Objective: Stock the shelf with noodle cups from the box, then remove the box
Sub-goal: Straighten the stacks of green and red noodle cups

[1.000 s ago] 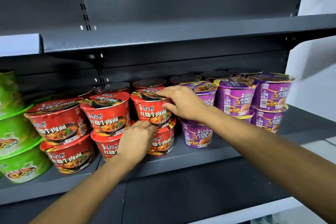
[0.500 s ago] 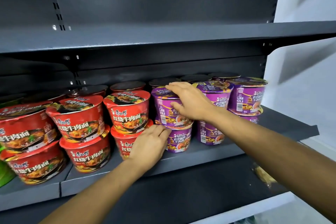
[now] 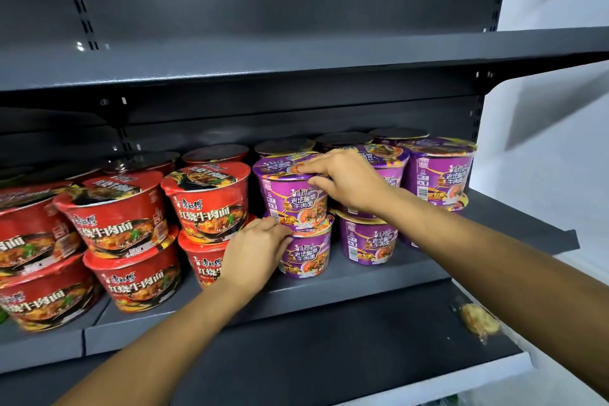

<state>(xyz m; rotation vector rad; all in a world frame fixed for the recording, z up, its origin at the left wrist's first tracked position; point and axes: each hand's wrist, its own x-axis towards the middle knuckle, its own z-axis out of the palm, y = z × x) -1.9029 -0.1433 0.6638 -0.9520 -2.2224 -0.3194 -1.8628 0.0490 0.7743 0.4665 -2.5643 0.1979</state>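
Red noodle cups point(image 3: 211, 204) and purple noodle cups point(image 3: 438, 171) stand stacked two high on the dark grey shelf point(image 3: 362, 277). My right hand point(image 3: 346, 181) grips the rim of the upper purple cup point(image 3: 290, 194) in the leftmost purple stack. My left hand point(image 3: 253, 250) rests with curled fingers against the left side of the lower purple cup point(image 3: 308, 254) beneath it. No box is in view.
An upper shelf point(image 3: 296, 56) with nothing on it hangs close above the cups. A lower shelf point(image 3: 362, 339) holds a small clear packet point(image 3: 478, 320) at its right end. A white wall point(image 3: 553, 142) borders the shelving on the right.
Both hands moved right from the red stack to the leftmost purple stack. The view panned right, so the green cups left the frame.
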